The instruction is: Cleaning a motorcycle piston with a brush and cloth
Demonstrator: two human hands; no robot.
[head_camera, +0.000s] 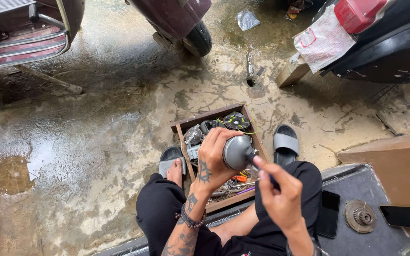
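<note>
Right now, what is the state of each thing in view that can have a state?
left hand: closed around grey metal part
right hand: pinching a thin tool, tip at the part
grey metal part: held above wooden tray
wooden tray: on floor, full of parts
two phones: screens dark
concrete floor: wet

Rounded grey metal part, held up.
Smooth, dull grey and dome-shaped, it sits above the wooden parts box, gripped from the left, with a small fitting jutting from its right side.
</note>
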